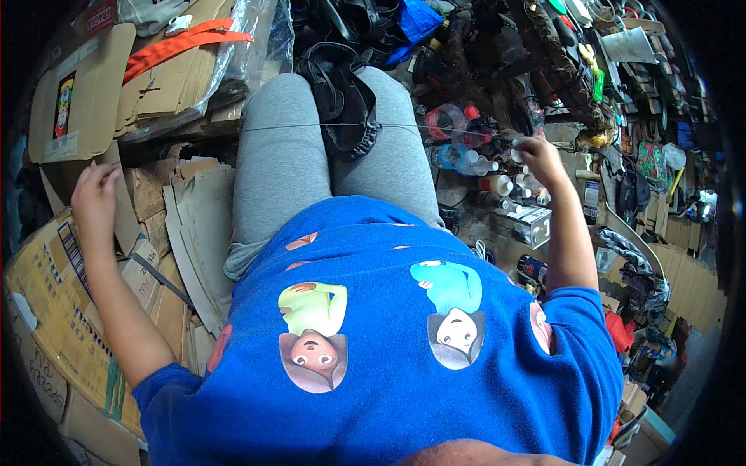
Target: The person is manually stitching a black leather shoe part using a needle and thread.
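Note:
A black shoe or sandal [350, 116] is held between my grey-clad knees, with a ridged, gathered edge toward me. A thin dark thread [287, 126] stretches out from it to both sides, nearly straight across my thighs. Out to the left, my left hand [97, 190] is raised with its fingers pinched at the thread's left side; the thread's end is hard to make out against the cardboard. On the right, my right hand [542, 161] is closed with fingertips pinched on the thread's other side, above several bottles.
Stacked flattened cardboard [179, 85] with an orange strap [183, 45] lies at the far left, and a yellowish carton [66, 303] nearer. Plastic bottles [458, 155] stand and lie right of my knees. Tools and clutter [590, 62] crowd the far right.

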